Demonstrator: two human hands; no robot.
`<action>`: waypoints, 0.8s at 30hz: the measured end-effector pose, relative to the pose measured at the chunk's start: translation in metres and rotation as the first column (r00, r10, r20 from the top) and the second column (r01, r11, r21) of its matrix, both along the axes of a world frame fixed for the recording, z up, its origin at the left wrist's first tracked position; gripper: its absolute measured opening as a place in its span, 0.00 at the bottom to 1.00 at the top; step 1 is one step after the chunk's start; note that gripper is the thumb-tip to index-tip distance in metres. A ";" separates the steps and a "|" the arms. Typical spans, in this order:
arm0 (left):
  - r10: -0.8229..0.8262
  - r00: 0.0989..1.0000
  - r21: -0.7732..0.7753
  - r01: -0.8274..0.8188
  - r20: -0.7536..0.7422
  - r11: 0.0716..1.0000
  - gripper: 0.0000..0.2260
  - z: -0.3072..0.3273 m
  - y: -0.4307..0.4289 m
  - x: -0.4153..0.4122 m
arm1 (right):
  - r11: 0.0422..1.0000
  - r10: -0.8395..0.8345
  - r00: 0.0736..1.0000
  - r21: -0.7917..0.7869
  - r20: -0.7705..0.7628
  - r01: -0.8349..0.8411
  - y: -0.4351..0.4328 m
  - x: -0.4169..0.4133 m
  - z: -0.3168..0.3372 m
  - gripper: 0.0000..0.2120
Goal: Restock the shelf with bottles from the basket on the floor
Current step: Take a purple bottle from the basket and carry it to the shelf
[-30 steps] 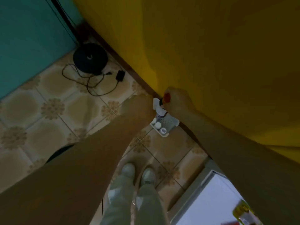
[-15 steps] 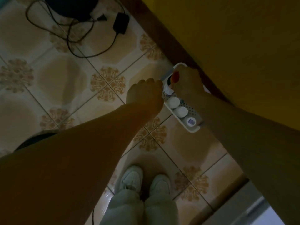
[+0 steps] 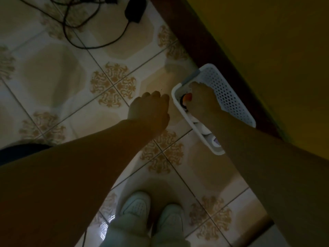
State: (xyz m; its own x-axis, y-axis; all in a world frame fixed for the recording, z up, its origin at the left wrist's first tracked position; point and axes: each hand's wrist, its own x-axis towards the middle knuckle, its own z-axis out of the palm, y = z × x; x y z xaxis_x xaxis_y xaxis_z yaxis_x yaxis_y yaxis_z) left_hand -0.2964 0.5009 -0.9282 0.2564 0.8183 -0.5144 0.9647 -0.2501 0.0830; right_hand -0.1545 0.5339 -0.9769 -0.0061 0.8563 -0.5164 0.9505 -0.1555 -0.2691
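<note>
A white perforated basket with a grey handle lies on the tiled floor against the wall base. My right hand reaches down into it, fingers closed around a bottle with an orange-red cap. My forearm partly covers white-capped bottles in the basket's near end. My left hand hangs just left of the basket with its fingers curled shut; nothing shows in it. The light is dim. No shelf is in view.
A black cable and power adapter lie on the floor at the top. A dark wooden skirting runs under the yellow wall. My white shoes stand below. A dark object sits at the left edge.
The view has dropped closer to the floor. Both hands have gone down; my right hand with the red-capped bottle has sunk inside the basket, and my left hand has drifted left of it.
</note>
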 end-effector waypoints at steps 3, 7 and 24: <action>-0.017 1.000 0.006 0.017 -0.008 1.000 0.17 0.042 0.001 -0.003 | 0.996 0.087 0.996 0.018 -0.004 -0.087 0.003 -0.001 0.055 0.15; 0.002 1.000 0.030 -0.001 -0.013 1.000 0.17 0.134 0.004 -0.003 | 0.983 0.160 0.986 0.086 0.053 -0.164 0.010 0.001 0.162 0.20; 0.030 0.985 0.322 -0.085 0.170 0.943 0.08 0.621 -0.006 0.008 | 0.853 0.142 0.978 0.483 0.153 -0.199 0.018 0.005 0.726 0.18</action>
